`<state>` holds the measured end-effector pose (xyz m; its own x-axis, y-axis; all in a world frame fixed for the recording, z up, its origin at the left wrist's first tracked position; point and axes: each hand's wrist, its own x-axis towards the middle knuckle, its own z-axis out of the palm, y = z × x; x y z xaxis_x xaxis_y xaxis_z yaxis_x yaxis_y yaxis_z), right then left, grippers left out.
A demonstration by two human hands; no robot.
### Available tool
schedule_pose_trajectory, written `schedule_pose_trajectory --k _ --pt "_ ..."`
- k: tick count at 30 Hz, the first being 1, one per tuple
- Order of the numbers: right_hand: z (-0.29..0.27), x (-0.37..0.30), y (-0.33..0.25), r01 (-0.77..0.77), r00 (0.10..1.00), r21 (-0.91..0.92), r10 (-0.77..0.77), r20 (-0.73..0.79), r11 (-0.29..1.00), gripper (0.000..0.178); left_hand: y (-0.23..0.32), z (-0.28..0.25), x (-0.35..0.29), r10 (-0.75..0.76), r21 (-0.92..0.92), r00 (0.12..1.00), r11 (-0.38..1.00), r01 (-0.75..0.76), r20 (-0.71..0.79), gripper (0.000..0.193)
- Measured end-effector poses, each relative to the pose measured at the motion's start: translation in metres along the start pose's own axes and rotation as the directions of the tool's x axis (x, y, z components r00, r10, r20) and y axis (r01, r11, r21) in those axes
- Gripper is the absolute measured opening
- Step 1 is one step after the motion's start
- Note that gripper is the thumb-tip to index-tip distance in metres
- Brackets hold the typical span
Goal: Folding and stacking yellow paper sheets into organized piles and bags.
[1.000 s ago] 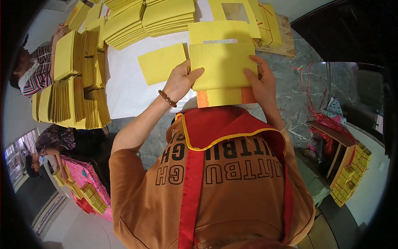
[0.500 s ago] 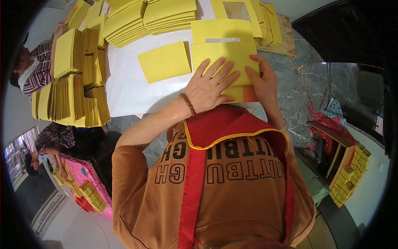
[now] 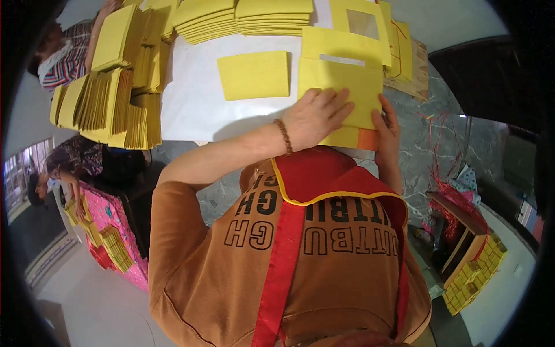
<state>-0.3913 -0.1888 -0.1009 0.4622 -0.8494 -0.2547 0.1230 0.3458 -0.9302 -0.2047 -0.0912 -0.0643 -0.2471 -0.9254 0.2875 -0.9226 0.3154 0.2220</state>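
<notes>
A folded yellow paper piece (image 3: 347,75) lies at the table's near right edge, with a pale slit across its far part and an orange patch (image 3: 367,139) at its near right corner. My left hand (image 3: 324,115) rests on it, palm down, fingers slightly bent and holding nothing. At its right edge is my right hand (image 3: 388,130), thumb and fingers apart along the border. To the left of the piece, a smaller yellow paper piece (image 3: 254,75) lies flat on the white tabletop (image 3: 196,87).
Stacks of folded yellow paper (image 3: 272,17) line the far side, and more stacks (image 3: 110,104) stand at the left. Tied yellow bundles (image 3: 400,52) sit on a wooden board (image 3: 413,75). Two other people work at the left. Red strands (image 3: 448,202) hang at right.
The whole view has shifted, moving the table rightward in the picture. My left hand's outspread fingers have drawn in and bent. My right hand has slid lower along the paper's right edge.
</notes>
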Motion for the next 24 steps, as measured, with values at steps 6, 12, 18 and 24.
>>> schedule_pose_trajectory --k 6,12,18,24 --pt "-0.005 0.002 -0.002 -0.003 1.0 0.107 0.0 0.02 0.994 0.046 0.014 0.005 0.017 0.003 0.328 0.994 0.944 0.034 -0.111 0.049" --pt "-0.004 -0.004 -0.003 0.073 0.997 -0.01 -0.073 -0.02 0.997 0.052 -0.042 -0.04 -0.005 -0.016 -0.049 0.892 0.999 -0.007 -0.452 0.048" --pt "-0.02 0.001 0.002 -0.044 0.998 -0.019 0.044 -0.039 0.999 0.041 -0.093 -0.013 -0.094 -0.186 0.3 0.912 0.904 0.305 -0.367 0.05" --pt "-0.02 0.002 0.002 -0.068 0.996 -0.009 0.067 -0.051 0.998 0.032 -0.114 0.029 -0.106 -0.251 0.307 0.954 0.906 0.29 -0.161 0.057"
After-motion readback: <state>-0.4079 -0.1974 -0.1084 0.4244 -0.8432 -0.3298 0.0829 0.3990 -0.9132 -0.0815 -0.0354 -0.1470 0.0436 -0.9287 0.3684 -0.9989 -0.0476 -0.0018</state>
